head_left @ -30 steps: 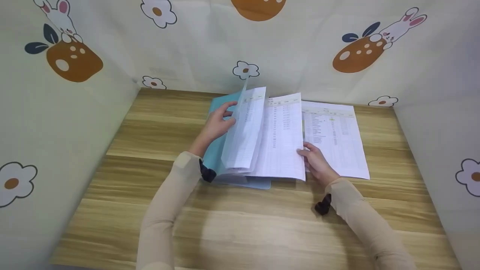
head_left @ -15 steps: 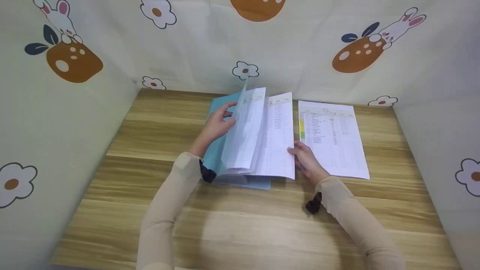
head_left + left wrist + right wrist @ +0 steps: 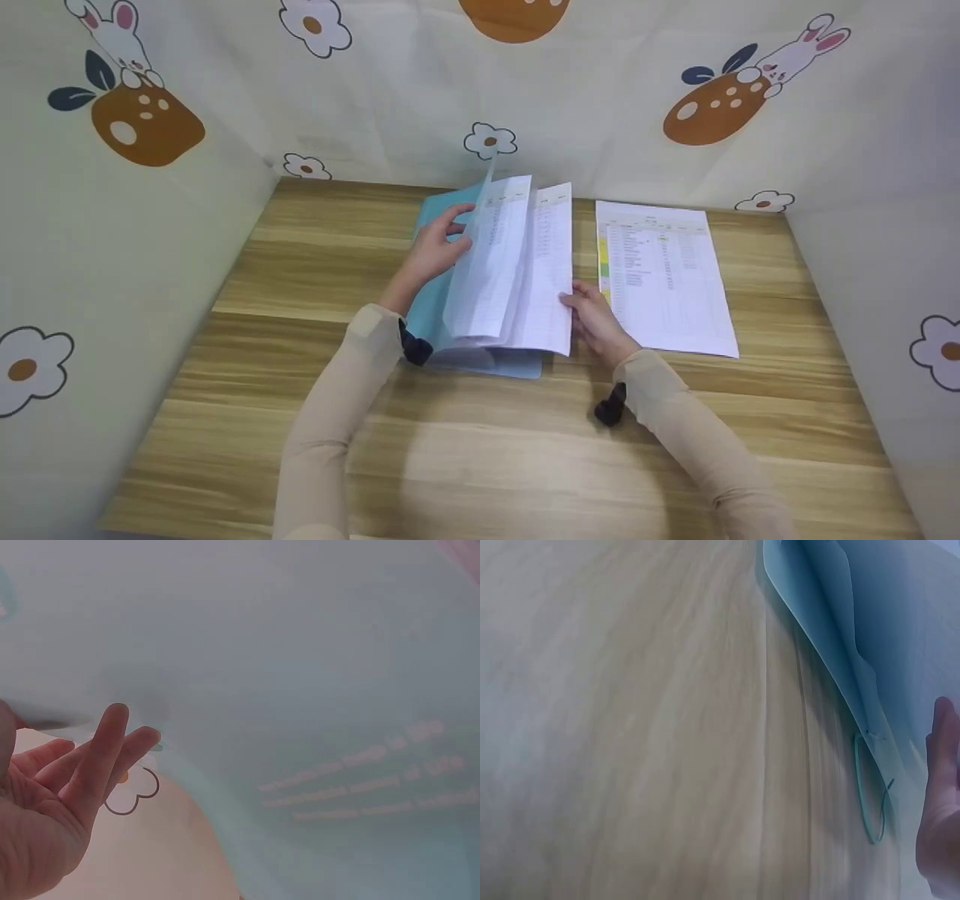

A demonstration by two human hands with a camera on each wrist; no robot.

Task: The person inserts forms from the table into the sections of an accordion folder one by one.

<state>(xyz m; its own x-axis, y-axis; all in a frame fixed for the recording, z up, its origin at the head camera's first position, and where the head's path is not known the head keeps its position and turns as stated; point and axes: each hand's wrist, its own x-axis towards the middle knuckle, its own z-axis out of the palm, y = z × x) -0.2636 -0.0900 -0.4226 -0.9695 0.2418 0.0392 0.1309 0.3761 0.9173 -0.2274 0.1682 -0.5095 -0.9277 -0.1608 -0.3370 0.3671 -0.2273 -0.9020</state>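
Observation:
A blue folder point(image 3: 442, 199) lies open on the wooden tabletop, its translucent sheet raised at a slant. My left hand point(image 3: 435, 247) holds that raised sheet by its edge; in the left wrist view several fingers show against the pale blue plastic. To the right of the sheet, printed papers point(image 3: 551, 300) stand partly inside the folder. My right hand point(image 3: 596, 319) pinches their right edge, thumb in front and other fingers behind. In the right wrist view, only part of the right hand point(image 3: 941, 817) shows at the right edge, beside the papers.
Another printed table sheet point(image 3: 667, 300) with yellow and green marks lies flat to the right. A green elastic loop point(image 3: 870, 817) hangs from the folder's edge. A patterned curtain point(image 3: 390, 90) borders the tabletop point(image 3: 480, 457) at the back.
My right hand has moved left with the papers, which now reach less far out of the folder. More of the flat sheet's left edge shows. The left hand has stayed put.

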